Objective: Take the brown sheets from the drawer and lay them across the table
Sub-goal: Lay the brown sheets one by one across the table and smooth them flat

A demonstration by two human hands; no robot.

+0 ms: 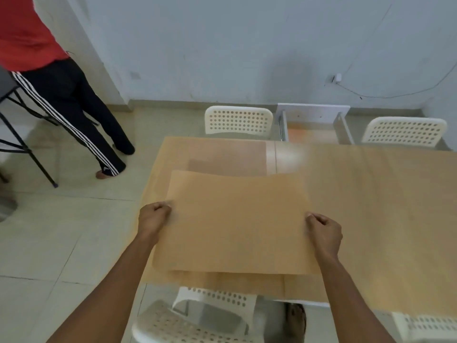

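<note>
A brown sheet [235, 224] hangs flat just above the near left part of the table [286, 157]. My left hand [154, 215] pinches its left edge and my right hand [324, 230] pinches its right edge. Other brown sheets [371, 206] lie spread over most of the tabletop, leaving a glossy bare strip near the far middle. At the table's far side a white drawer [314, 122] stands pulled open, with something orange-brown lying inside.
White perforated chairs stand at the far side [238, 120] and far right [405, 132], and another [193, 318] sits under the near edge. A person in a red top and black striped trousers [74, 107] stands at the left beside a black folding stand [24, 134].
</note>
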